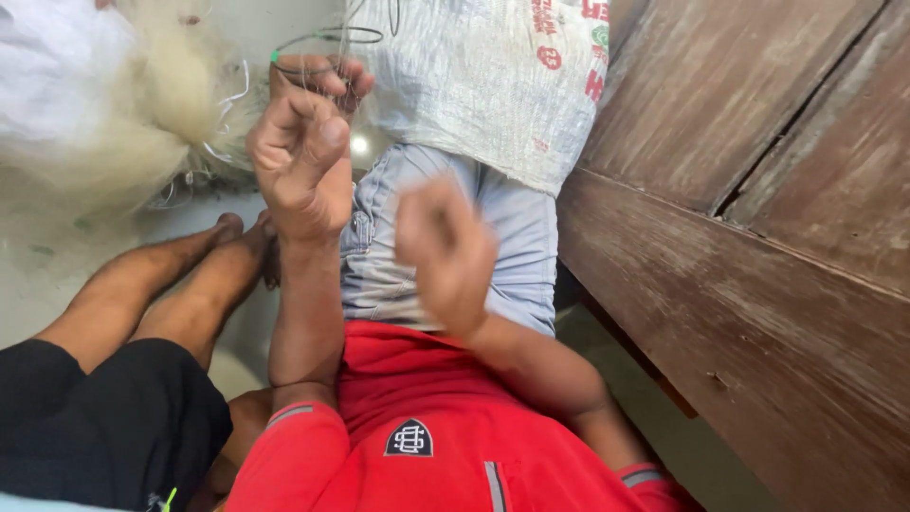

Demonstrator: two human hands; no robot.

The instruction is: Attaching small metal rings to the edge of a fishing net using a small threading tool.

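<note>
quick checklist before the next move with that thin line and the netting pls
1. Left hand has the thin line: ok, fingertips pinch it at the top of the fist.
2. Right hand grip: cannot tell, it is motion-blurred and nothing shows in it.
3. Line free of snags: cannot tell, it loops near the woven sack and is too fine to trace.
4. Pale netting pile within reach: ok, it lies just beside the left hand.
5. Bare legs of the person nearby clear of the hands: ok, they lie lower and to the side.
6. Wooden bench clear of the right elbow: ok, apart.
</note>
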